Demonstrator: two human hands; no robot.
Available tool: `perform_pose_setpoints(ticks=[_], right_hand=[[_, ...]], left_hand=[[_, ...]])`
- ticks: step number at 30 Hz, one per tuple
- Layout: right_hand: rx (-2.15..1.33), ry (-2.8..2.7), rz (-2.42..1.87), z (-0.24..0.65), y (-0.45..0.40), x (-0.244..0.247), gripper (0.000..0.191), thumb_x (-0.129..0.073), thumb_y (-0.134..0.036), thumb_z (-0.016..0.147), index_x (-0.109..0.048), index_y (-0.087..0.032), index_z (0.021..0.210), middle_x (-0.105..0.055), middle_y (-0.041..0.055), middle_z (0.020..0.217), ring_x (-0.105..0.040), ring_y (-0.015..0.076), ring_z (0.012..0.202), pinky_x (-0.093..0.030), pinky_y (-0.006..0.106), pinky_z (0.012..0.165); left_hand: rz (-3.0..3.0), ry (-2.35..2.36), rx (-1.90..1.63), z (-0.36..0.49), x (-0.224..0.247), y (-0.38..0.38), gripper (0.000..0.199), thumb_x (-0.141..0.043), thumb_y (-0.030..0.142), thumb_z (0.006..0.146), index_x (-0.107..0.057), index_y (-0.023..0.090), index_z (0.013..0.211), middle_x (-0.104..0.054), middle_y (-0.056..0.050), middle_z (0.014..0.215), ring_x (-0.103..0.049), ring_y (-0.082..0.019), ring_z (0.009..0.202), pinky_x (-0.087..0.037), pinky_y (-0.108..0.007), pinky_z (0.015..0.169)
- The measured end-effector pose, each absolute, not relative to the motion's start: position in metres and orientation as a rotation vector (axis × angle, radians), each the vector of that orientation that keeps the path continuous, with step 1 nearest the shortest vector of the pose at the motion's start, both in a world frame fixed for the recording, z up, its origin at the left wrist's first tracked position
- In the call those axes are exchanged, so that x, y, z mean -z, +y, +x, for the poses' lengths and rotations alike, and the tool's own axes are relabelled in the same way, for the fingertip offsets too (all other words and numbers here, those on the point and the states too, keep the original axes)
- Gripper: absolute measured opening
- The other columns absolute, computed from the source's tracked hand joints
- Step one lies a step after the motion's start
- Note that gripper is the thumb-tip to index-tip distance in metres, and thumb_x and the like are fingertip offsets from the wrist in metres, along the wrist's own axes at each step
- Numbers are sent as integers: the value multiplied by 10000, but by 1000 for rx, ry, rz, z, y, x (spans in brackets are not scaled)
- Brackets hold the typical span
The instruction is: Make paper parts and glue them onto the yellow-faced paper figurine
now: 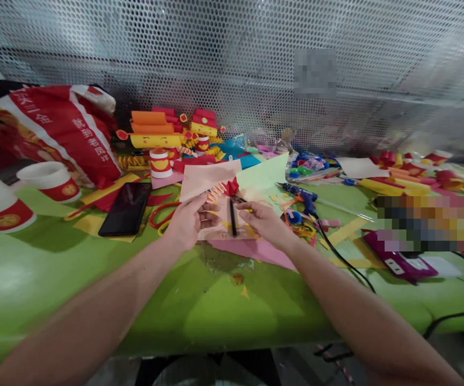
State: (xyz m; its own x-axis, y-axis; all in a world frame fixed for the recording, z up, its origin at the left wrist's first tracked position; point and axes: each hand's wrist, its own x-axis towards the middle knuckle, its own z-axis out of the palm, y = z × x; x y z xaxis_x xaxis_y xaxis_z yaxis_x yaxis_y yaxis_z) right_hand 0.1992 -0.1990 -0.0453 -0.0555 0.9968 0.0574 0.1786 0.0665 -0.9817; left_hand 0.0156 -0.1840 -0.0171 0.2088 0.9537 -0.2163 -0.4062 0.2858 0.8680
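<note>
My left hand [193,220] has its fingers curled, and a pleated paper strip [216,192] comes out at its fingertips. A folded red paper piece [230,186] is at the far end of the strip. My right hand [262,219] is pinched closed close to the red piece; what its fingertips hold is too small to make out. Between the two hands a black pen [232,217] lies on pale paper. Under them is a pink paper sheet [256,252]. Red-handled scissors [161,215] lie partly hidden beside my left hand.
A phone [125,209] and paper cups [50,181] are on the left. Paper figures [157,140] stand at the back before a perforated metal wall [215,64]. On the right lie a blue glue gun [302,197], its cord and a purple packet [400,262].
</note>
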Motion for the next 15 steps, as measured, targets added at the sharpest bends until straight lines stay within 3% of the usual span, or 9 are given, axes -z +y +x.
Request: perform_pose_setpoints(ticks=[5,8,11,13,15], right_hand=[[-1037,-1643,-1330,199,-199,50,209,-643,-391,688,-620,-187,650,-526,-33,564,-443,97,543,-333,237,533],[-981,-1597,-1275,199,-203,48,314,-629,-456,698,-545,-193,551,-446,-46,494,-366,85,490,-278,233,487],[-899,-1439,-1264,201,-204,44,426,-577,-536,736,-489,-200,488,-388,-44,456,-331,86,456,-260,243,462],[-787,-1359,-1239,203,-201,44,412,-601,-537,720,-527,-202,492,-499,-6,544,-451,118,543,-347,260,526],[-680,-1316,-1199,205,-197,46,288,-680,-494,658,-632,-213,617,-620,38,788,-552,171,764,-426,299,680]], left_hand=[[693,892,-1146,8,5,-178,245,-458,254,884,-567,142,695,-636,-14,598,-598,-115,471,-508,-241,525],[686,927,-1192,4,4,-173,286,-445,273,892,-566,145,667,-622,-12,581,-592,-108,467,-501,-229,518],[847,987,-1264,5,13,-172,184,-584,286,816,-586,156,686,-636,-8,609,-588,-101,471,-494,-222,526],[1019,1011,-1282,9,21,-175,151,-699,287,720,-624,156,721,-650,-8,643,-575,-92,470,-491,-223,534],[1141,1004,-1211,14,27,-180,186,-746,297,663,-650,157,739,-649,-4,652,-567,-93,474,-495,-233,540]])
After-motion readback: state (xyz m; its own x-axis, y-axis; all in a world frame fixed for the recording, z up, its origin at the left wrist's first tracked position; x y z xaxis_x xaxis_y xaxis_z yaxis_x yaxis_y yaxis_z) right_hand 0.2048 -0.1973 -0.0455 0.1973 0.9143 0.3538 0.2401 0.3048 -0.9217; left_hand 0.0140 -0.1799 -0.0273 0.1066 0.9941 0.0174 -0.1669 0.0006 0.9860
